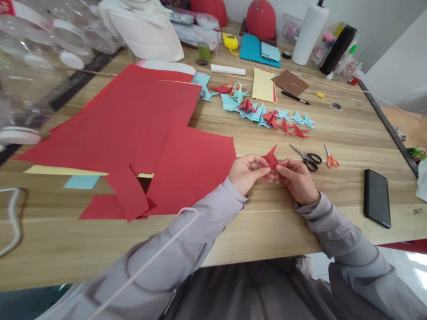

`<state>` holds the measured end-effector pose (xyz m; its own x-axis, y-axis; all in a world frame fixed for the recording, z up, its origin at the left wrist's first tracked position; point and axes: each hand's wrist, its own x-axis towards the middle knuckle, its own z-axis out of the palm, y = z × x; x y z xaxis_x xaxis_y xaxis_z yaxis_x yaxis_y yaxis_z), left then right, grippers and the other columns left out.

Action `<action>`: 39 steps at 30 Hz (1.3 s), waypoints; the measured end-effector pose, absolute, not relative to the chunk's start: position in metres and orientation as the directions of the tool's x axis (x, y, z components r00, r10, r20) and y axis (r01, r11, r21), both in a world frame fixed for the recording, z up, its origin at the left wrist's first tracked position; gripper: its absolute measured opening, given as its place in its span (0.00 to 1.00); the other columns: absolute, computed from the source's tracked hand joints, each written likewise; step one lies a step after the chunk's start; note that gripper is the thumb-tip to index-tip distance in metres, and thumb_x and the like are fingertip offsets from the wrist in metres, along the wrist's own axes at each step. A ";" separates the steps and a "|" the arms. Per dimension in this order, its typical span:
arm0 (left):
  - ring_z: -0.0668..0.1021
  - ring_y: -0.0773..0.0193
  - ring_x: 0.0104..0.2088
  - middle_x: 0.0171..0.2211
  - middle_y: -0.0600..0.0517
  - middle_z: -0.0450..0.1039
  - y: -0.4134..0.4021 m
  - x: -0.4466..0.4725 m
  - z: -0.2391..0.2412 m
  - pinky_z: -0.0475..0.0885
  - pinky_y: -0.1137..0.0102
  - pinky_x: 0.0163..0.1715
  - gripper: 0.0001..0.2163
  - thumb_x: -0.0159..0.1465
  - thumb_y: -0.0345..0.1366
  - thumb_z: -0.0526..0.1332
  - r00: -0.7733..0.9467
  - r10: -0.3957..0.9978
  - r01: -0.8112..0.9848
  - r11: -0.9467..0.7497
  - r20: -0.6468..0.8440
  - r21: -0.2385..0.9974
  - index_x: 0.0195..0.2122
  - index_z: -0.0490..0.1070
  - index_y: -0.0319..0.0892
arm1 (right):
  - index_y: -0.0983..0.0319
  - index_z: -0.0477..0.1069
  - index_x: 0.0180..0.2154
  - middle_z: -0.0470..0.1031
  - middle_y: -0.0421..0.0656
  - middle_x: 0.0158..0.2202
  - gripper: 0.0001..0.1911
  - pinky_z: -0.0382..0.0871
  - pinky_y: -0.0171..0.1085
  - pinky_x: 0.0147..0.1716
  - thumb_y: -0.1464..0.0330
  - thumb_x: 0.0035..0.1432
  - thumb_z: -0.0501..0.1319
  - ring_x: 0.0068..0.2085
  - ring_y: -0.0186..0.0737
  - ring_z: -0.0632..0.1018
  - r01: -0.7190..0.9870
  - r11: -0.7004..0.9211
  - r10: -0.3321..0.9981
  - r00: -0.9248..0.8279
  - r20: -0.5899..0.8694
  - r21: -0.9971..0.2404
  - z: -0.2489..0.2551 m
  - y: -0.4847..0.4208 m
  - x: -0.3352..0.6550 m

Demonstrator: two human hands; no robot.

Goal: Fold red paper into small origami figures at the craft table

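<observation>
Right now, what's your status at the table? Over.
Left hand, right hand: both pinching folded red paper. Black-handled scissors just beyond right hand, untouched. Nothing visibly blocking either hand.

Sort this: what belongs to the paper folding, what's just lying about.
Seems part of the folding:
red folded paper, in left hand and right hand
red sheets
folded paper figures
black scissors

Seems just lying about:
phone
yellow tape measure
white bottle

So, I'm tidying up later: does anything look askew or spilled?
No spill stands out. The large red sheets, mostly left of the left hand, look askew: they overlap at different angles, with yellow paper poking out beneath.
</observation>
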<state>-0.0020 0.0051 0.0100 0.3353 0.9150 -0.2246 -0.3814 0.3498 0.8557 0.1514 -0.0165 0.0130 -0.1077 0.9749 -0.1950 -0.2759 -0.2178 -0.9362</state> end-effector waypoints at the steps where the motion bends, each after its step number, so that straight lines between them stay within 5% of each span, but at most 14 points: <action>1: 0.78 0.65 0.21 0.19 0.53 0.74 0.005 -0.001 0.010 0.75 0.69 0.26 0.18 0.41 0.38 0.74 0.333 0.919 -0.371 0.335 -0.212 0.866 0.25 0.66 0.38 | 0.62 0.71 0.27 0.74 0.37 0.20 0.13 0.65 0.30 0.23 0.62 0.46 0.71 0.22 0.29 0.72 -0.257 -0.189 0.982 -0.077 -0.175 -0.948 0.012 -0.016 0.151; 7: 0.77 0.68 0.22 0.24 0.56 0.75 0.007 0.001 0.005 0.73 0.72 0.24 0.24 0.38 0.36 0.75 0.147 0.976 -0.377 0.203 -0.158 0.904 0.27 0.58 0.41 | 0.62 0.71 0.25 0.71 0.36 0.18 0.14 0.62 0.30 0.19 0.59 0.47 0.70 0.19 0.28 0.68 -0.100 -0.120 0.991 -0.064 -0.114 -0.988 0.012 -0.018 0.151; 14: 0.79 0.65 0.32 0.34 0.54 0.76 0.008 -0.002 0.012 0.73 0.71 0.33 0.35 0.31 0.29 0.76 0.028 0.993 -0.302 0.118 -0.115 0.946 0.40 0.61 0.43 | 0.62 0.71 0.24 0.70 0.36 0.16 0.15 0.62 0.31 0.18 0.58 0.44 0.70 0.18 0.29 0.68 -0.014 -0.093 0.988 -0.121 -0.091 -0.996 0.019 -0.021 0.149; 22: 0.72 0.70 0.18 0.17 0.57 0.72 0.002 -0.007 0.013 0.65 0.75 0.21 0.21 0.43 0.36 0.74 0.260 0.963 -0.212 0.128 -0.070 0.969 0.36 0.71 0.37 | 0.63 0.72 0.23 0.71 0.37 0.16 0.13 0.60 0.31 0.17 0.61 0.46 0.70 0.17 0.28 0.67 0.030 -0.112 0.972 -0.204 -0.116 -0.993 0.018 -0.022 0.155; 30: 0.71 0.71 0.17 0.17 0.58 0.71 0.003 -0.007 0.017 0.64 0.75 0.20 0.29 0.41 0.37 0.74 0.330 0.931 -0.267 0.252 -0.157 0.930 0.45 0.71 0.36 | 0.62 0.66 0.20 0.66 0.33 0.13 0.15 0.55 0.29 0.14 0.64 0.44 0.71 0.14 0.26 0.63 -0.048 -0.143 0.971 -0.198 -0.131 -0.989 0.010 -0.021 0.158; 39: 0.71 0.72 0.18 0.22 0.54 0.75 0.002 -0.006 0.016 0.64 0.76 0.19 0.17 0.46 0.33 0.70 0.319 0.942 -0.183 0.164 -0.099 0.969 0.39 0.74 0.37 | 0.62 0.67 0.18 0.69 0.35 0.15 0.14 0.55 0.29 0.14 0.65 0.42 0.72 0.15 0.26 0.63 -0.117 -0.196 0.969 -0.176 -0.174 -0.974 0.015 -0.020 0.157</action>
<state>-0.0056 0.0025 0.0162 0.3193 0.9425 -0.0989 -0.1832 0.1638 0.9693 0.1566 -0.0198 0.0152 -0.1757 0.9690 -0.1736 -0.1167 -0.1956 -0.9737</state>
